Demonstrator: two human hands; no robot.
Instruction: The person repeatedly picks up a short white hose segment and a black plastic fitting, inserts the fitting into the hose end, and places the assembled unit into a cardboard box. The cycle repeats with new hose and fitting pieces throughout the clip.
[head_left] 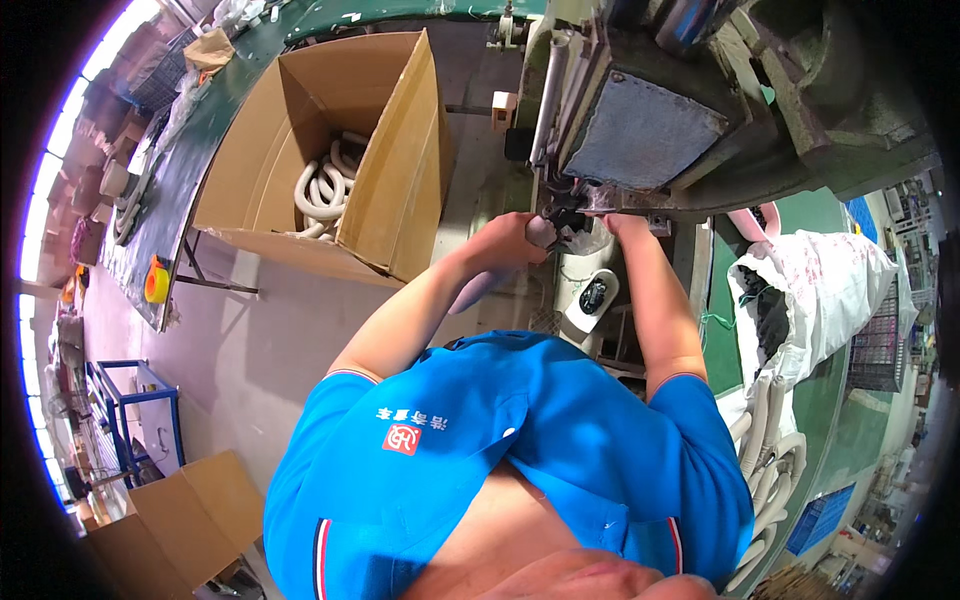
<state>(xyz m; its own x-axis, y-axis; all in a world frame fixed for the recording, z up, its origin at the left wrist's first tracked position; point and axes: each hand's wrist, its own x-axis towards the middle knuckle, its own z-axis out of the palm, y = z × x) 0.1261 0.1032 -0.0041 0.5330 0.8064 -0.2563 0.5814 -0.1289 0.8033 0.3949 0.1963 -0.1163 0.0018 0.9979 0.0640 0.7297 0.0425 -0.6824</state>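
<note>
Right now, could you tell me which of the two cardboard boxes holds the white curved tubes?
The large open cardboard box at upper left, with white curved tubes inside; the box at lower left shows none.

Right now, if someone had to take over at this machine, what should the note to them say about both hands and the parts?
Left hand: closed around a small grey part, holding it at the dark fitting under the machine head.
Right hand: at the same fitting from the other side; its grip is hidden.
Parts: white curved tubes lie in the open cardboard box on the left; more white tubes are heaped low on the right, beside a white sack.
Done or left: counts cannot be told; one piece is at the machine.
</note>
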